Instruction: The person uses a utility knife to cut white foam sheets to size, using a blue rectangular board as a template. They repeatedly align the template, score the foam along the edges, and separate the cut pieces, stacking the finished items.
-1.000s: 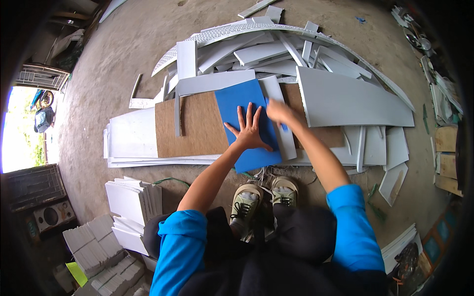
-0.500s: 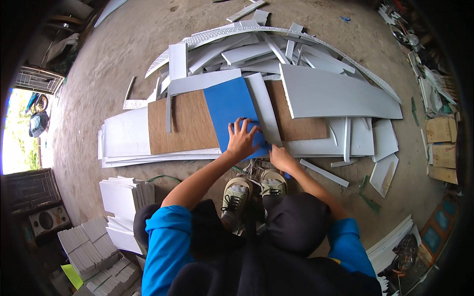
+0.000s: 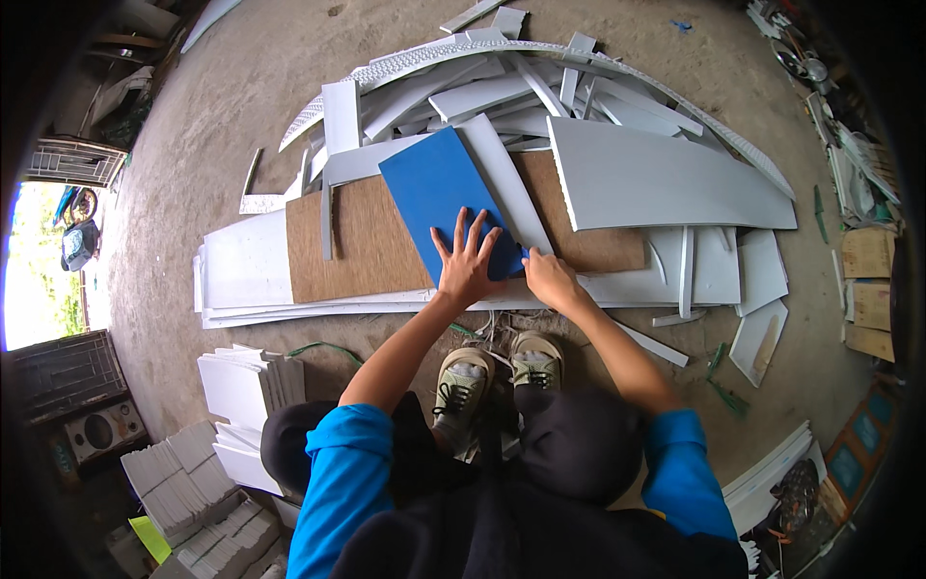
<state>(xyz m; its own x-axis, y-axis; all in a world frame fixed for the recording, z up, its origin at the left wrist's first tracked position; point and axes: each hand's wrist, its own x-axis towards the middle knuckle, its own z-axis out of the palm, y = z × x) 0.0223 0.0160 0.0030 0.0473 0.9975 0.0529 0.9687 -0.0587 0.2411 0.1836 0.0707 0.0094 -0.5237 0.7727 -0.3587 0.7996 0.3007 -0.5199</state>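
Swung the blue board more aslant since earlier, partly over brown panel; pressing it with spread left hand, gripping a blue object, mostly hidden, in curled right hand.

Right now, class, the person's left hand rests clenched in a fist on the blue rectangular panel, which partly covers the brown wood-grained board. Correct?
Not quite: the head view shows the left hand open and spread, not clenched. It does rest on the blue rectangular panel, which partly covers the brown wood-grained board.
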